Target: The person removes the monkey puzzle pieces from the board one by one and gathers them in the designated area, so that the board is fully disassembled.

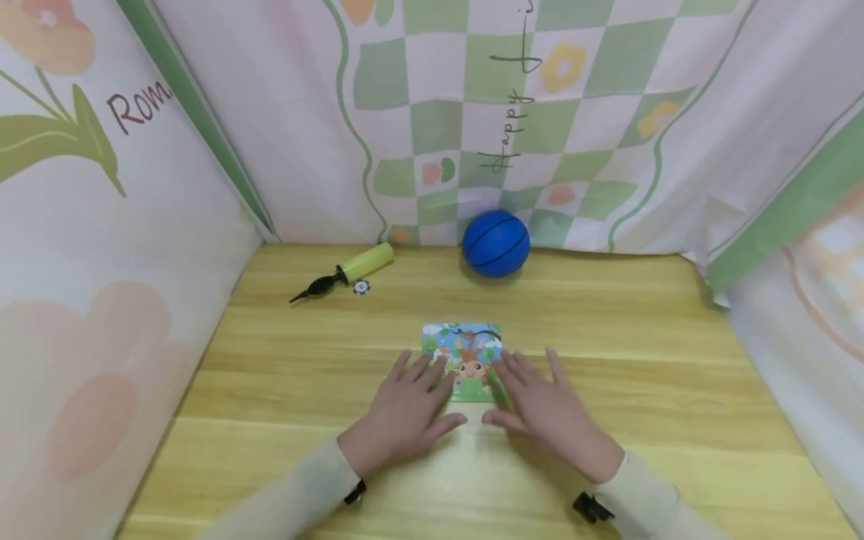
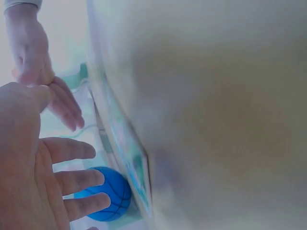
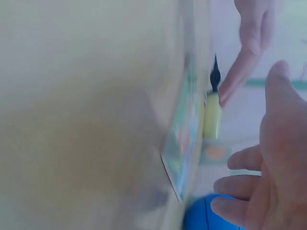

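A square picture board with a cartoon monkey on green and blue lies flat on the wooden table, in front of the person. My left hand is over its left edge, fingers straight and spread, and holds nothing. Mirroring it, my right hand is at the board's right edge with extended fingers and an empty palm. The thumbs point toward each other across the near side. In the left wrist view the board shows as a thin slab below the fingers. The right wrist view shows the board likewise, somewhat blurred.
A blue ball with black lines sits at the table's back edge, by the checkered curtain. Back left lie a yellow-green hand pump with a black nozzle and a small black-and-white disc. Printed cloth hangs on both sides.
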`<state>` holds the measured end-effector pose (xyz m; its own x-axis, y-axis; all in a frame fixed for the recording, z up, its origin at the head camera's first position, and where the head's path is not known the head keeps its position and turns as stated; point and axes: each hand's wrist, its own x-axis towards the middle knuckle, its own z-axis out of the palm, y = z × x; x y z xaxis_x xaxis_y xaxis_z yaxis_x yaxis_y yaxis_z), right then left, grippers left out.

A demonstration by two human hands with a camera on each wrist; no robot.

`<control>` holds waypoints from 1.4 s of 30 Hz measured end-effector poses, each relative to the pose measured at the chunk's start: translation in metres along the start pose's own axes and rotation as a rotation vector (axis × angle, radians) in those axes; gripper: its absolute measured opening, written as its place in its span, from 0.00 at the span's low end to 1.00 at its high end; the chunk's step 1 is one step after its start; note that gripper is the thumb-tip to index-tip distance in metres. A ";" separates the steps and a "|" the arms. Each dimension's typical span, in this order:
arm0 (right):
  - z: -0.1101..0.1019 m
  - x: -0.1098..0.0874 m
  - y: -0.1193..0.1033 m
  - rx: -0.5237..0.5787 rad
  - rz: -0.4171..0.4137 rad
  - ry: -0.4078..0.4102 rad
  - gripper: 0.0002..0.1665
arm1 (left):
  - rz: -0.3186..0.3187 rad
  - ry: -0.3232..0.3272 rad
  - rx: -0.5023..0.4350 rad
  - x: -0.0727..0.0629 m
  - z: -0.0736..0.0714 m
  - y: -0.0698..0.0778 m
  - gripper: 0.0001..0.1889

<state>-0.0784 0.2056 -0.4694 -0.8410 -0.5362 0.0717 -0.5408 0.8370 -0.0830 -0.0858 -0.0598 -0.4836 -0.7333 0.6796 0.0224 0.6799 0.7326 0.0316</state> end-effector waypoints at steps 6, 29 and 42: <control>-0.006 0.032 0.033 0.040 0.060 0.067 0.39 | -0.009 -0.004 0.031 0.036 0.001 -0.010 0.38; 0.018 0.089 0.060 0.256 0.126 -0.018 0.19 | -0.001 -0.209 0.036 0.064 0.015 -0.019 0.39; 0.016 0.093 0.055 0.332 0.141 -0.015 0.15 | -0.022 -0.244 0.055 0.062 0.013 -0.012 0.35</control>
<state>-0.1864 0.1999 -0.4833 -0.9065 -0.4216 0.0217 -0.3928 0.8235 -0.4093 -0.1395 -0.0254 -0.4960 -0.7291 0.6481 -0.2199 0.6683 0.7435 -0.0247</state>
